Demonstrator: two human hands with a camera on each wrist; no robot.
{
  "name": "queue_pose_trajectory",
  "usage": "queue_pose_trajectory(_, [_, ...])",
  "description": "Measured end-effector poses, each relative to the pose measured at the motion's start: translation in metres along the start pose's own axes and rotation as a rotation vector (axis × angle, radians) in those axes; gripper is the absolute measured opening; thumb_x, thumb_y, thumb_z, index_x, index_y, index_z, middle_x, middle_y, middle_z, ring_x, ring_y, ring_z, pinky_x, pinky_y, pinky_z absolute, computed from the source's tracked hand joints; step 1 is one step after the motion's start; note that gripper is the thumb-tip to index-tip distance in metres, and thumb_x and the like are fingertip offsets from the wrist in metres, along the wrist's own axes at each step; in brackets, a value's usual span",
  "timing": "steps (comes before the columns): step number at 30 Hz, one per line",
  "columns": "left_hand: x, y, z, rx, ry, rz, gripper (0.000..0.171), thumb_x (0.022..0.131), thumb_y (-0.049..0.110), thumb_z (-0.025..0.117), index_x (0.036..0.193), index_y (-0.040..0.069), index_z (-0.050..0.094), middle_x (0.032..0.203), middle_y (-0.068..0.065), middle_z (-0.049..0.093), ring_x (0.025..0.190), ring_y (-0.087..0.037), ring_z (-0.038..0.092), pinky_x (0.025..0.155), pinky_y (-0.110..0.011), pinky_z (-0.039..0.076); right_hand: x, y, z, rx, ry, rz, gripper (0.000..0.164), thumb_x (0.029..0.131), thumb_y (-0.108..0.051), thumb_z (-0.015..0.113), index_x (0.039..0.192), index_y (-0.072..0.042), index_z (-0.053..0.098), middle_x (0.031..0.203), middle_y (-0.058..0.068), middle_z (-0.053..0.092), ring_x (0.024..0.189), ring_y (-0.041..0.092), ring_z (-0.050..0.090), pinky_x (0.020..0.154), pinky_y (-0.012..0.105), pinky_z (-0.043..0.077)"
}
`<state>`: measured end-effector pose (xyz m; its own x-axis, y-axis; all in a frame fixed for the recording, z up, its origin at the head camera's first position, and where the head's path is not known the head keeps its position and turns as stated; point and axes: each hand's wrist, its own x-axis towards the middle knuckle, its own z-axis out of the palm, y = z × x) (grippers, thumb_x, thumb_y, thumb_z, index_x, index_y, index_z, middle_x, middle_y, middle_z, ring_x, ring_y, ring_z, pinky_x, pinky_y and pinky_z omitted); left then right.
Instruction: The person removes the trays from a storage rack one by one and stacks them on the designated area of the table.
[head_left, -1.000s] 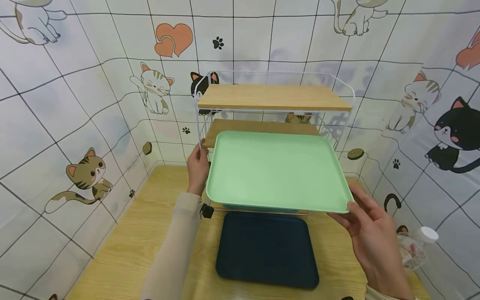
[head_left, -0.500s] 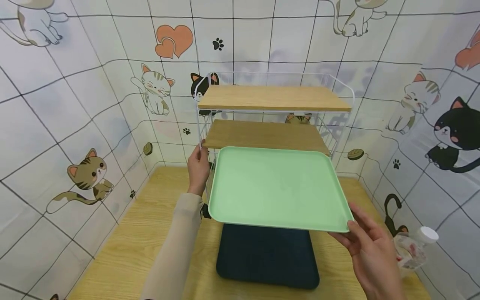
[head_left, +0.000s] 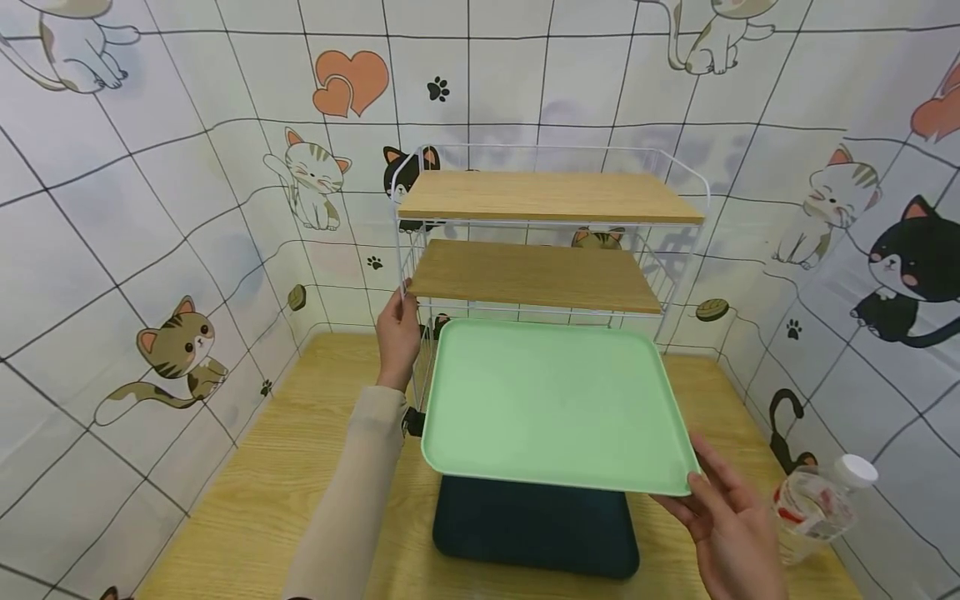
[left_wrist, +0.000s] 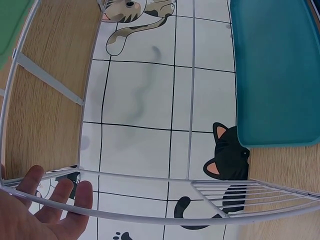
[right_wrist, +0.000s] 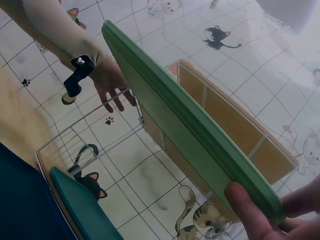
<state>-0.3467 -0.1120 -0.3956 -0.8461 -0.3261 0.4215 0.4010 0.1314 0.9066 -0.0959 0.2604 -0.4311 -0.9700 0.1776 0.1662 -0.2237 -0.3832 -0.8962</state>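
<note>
My right hand pinches the front right corner of a light green tray, thumb on one face and fingers on the other. The tray hangs in the air, in front of and below the rack's middle shelf. My left hand grips the white wire rack at its left front post, beside that middle shelf; its fingers pass around the wire in the left wrist view. A dark navy tray lies on the table in front of the rack, partly hidden under the green one. Inside the rack, low down, lies a teal tray.
The rack's wooden top shelf has a wire rail around it. A clear plastic bottle with a white cap stands at the right, by the wall. Cat-patterned walls enclose the wooden table at the back and sides.
My right hand has lowered the green tray and drawn it towards me, uncovering the middle shelf and covering more of the navy tray. My left hand stays on the rack post.
</note>
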Motion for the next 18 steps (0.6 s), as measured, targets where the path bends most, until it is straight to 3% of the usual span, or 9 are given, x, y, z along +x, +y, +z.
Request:
queue_pose_trajectory(3, [0.000, 0.000, 0.000, -0.001, 0.005, 0.000, 0.039, 0.110, 0.025, 0.046, 0.144, 0.015, 0.061, 0.072, 0.003, 0.043, 0.045, 0.000, 0.028, 0.044, -0.021, 0.026, -0.003, 0.007, -0.005, -0.001, 0.018, 0.023, 0.040, 0.108, 0.000, 0.046, 0.139, -0.021, 0.058, 0.136, -0.012, 0.060, 0.100, 0.020, 0.074, 0.080, 0.036, 0.061])
queue_pose_trajectory(10, [-0.003, 0.003, 0.000, -0.002, -0.019, -0.041, 0.040, 0.110, 0.028, 0.045, 0.147, 0.018, 0.059, 0.081, 0.001, 0.053, 0.044, -0.004, 0.027, 0.043, -0.021, 0.024, -0.009, 0.020, -0.017, -0.095, 0.129, 0.128, 0.038, 0.108, -0.009, 0.050, 0.143, -0.023, 0.050, 0.131, -0.022, 0.054, 0.099, 0.011, 0.073, 0.078, 0.032, 0.061])
queue_pose_trajectory(18, [-0.003, 0.004, 0.000, -0.001, -0.021, -0.037, 0.040, 0.111, 0.027, 0.044, 0.148, 0.017, 0.057, 0.092, -0.002, 0.058, 0.042, -0.001, 0.026, 0.043, -0.021, 0.024, -0.012, 0.035, -0.027, -0.048, 0.178, 0.189, 0.037, 0.105, -0.007, 0.056, 0.133, -0.030, 0.059, 0.124, -0.026, 0.059, 0.096, 0.012, 0.074, 0.078, 0.033, 0.061])
